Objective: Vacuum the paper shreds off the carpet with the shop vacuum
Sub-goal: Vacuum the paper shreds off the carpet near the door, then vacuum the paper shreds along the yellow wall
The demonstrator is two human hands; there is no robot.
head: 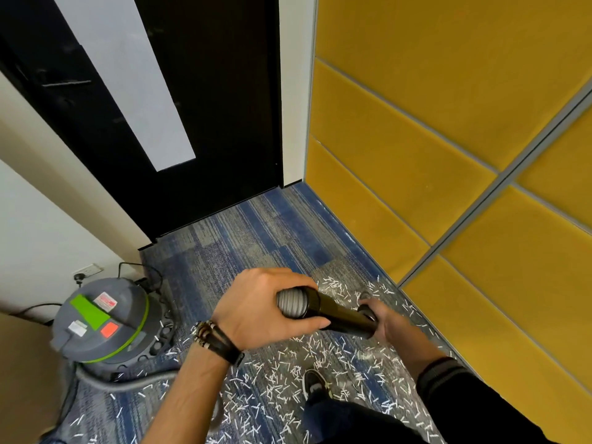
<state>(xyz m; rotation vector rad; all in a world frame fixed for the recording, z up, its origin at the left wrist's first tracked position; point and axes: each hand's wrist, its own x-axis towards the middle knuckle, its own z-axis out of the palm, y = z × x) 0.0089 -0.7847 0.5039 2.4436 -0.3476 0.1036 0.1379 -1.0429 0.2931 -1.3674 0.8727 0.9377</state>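
At my far left the shop vacuum [99, 325] stands on the carpet [256, 225] near the white wall, grey with a green band, its cord plugged into the wall outlet [88, 270]. Its grey hose [128, 384] curls along the floor from its base toward me. My left hand [266, 309], bracelets at the wrist, curls over the ribbed hose end where it meets the black wand [339, 312]. Below and ahead of my hands, white paper shreds [288, 389] lie thick across the blue-grey carpet, some beside the vacuum's base and around my shoe [315, 384]. My right hand [389, 322] wraps the wand's lower end, fingers closed round it. Yellow wall panels [448, 123] run along the right; a black door [208, 123] is ahead.
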